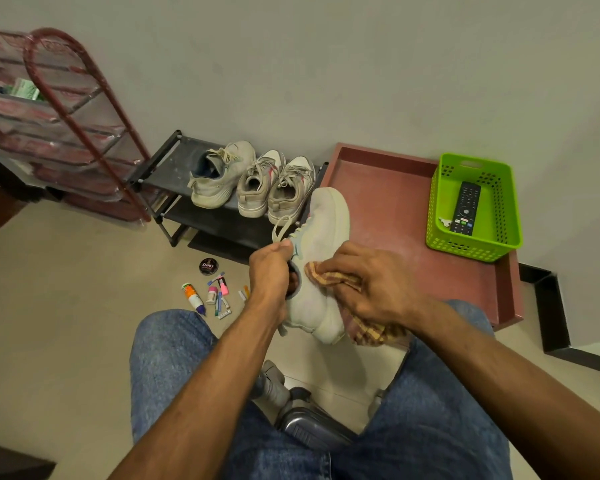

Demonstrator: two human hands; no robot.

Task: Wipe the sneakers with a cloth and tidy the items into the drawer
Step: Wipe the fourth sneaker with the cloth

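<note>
Dim even indoor light, soft shadows; wide-angle bending at edges

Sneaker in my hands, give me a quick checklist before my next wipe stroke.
1. Sneaker held firm: ok, left hand grips it at the collar opening.
2. Cloth on the shoe: ok, right hand presses it against the side.
3. Loose lace out of the cloth's path: ok, it hangs on the far side of the left hand.
4. Side fully clean: cannot tell.
5. Space on the rack to put it back: ok, three sneakers there, with room to their left.
6. Small items tidied away: not ok, scattered on the floor.
</note>
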